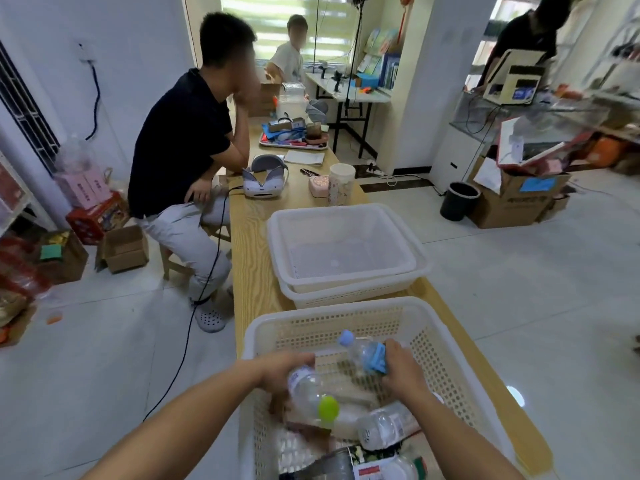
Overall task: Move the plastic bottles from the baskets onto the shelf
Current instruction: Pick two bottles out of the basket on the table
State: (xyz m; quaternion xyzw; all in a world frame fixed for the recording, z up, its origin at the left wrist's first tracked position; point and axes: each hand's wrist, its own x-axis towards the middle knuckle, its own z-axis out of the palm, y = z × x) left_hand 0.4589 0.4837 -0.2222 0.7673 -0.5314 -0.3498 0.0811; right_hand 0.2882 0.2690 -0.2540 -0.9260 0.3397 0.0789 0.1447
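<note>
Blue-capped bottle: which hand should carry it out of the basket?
Right. The right hand grips the blue-capped bottle at its label; the left hand is busy holding the green-capped bottle.

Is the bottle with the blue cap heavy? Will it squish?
Probably light: the bottle with the blue cap looks clear and empty, and the right hand holds it alone. Its thin plastic may crumple if squeezed. Round, so it could roll.
</note>
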